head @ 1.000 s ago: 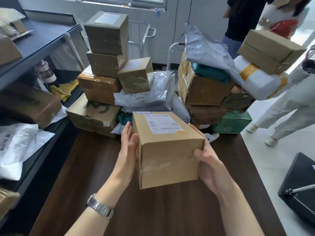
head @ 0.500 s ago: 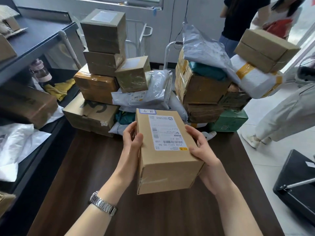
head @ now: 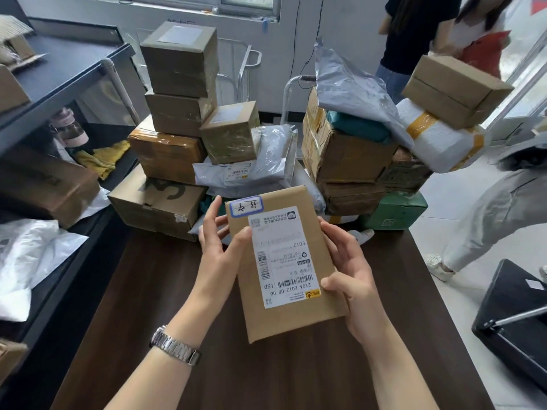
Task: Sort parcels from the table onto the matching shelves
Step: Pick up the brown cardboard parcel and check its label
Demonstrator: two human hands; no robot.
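I hold a brown cardboard parcel (head: 299,316) above the dark wooden table (head: 266,377), its top face tilted up toward me. That face carries a white shipping label reading E012 and a small blue-edged handwritten sticker. My left hand (head: 220,255) grips the parcel's left edge, thumb on the label. My right hand (head: 352,279) clasps the right edge, thumb near the label's lower corner. At the table's far end stand two piles of parcels: stacked brown boxes (head: 177,93) on the left, boxes and grey bags (head: 349,149) on the right.
A dark metal shelf unit (head: 68,75) runs along the left, holding boxes, white bags and a yellow cloth. Two people stand at the far right by the piles. A black case (head: 515,327) lies on the tiled floor at the right.
I have tipped the parcel's top face toward me and raised it, so the label now faces the camera. My right thumb has come round onto the front face.
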